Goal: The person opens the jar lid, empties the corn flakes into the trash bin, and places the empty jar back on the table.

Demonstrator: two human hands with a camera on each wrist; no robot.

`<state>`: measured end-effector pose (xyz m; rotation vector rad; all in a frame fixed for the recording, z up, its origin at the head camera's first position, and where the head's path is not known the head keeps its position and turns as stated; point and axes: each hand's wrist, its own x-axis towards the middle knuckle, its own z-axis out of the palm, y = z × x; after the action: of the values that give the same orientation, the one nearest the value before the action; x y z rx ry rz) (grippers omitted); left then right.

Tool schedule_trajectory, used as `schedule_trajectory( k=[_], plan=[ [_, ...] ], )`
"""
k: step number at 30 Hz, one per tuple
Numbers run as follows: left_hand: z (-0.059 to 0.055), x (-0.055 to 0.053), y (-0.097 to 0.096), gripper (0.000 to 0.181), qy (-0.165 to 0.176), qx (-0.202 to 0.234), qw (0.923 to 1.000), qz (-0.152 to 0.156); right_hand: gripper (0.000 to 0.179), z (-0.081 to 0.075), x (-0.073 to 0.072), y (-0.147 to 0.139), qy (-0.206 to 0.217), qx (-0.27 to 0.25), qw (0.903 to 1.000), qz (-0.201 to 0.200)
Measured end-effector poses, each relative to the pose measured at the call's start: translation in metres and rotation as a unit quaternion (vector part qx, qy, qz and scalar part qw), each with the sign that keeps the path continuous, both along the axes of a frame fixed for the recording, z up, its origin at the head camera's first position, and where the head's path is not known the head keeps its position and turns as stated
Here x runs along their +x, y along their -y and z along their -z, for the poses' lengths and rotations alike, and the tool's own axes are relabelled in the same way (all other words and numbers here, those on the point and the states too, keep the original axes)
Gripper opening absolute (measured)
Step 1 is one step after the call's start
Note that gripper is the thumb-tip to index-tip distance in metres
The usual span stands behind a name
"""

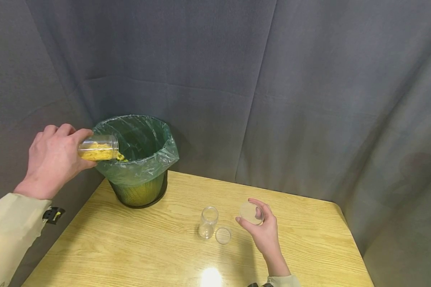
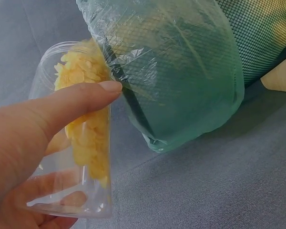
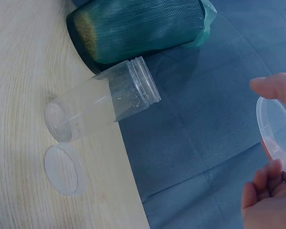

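My left hand (image 1: 55, 153) grips a clear plastic jar (image 2: 97, 191) tipped on its side, its mouth over the near left rim of a lined bin. Yellow flakes (image 1: 98, 151) fill part of the jar, and a few spill from the mouth toward the bin (image 1: 140, 195). In the left wrist view the thumb lies along the jar beside the green liner (image 2: 181, 71). My right hand (image 1: 265, 229) pinches a clear round lid (image 1: 249, 212) by its edges, above the table. Left of it stand an uncapped clear jar (image 3: 102, 100) and a second lid (image 3: 62, 169) lying flat.
The mesh bin stands at the back left of the wooden table (image 1: 147, 247), its green plastic liner folded over the rim. Grey curtains (image 1: 208, 87) hang behind the table and along both sides.
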<state>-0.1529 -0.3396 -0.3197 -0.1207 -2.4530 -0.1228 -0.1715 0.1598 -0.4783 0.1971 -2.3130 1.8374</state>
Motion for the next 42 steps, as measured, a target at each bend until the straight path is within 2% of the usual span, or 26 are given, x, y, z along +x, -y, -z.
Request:
schedule_trajectory(
  k=[14, 42],
  plan=[
    [-0.002, 0.0014, -0.0015, 0.071, 0.006, -0.001, 1.0, -0.002, 0.06, 0.0004, 0.0012, -0.0022, 0.002, 0.001, 1.0, -0.005],
    [-0.0021, -0.0001, -0.0019, 0.073, -0.017, -0.02, 0.9997, 0.004, 0.06, 0.0011, 0.003, -0.0037, 0.005, 0.006, 0.9999, -0.007]
  ],
)
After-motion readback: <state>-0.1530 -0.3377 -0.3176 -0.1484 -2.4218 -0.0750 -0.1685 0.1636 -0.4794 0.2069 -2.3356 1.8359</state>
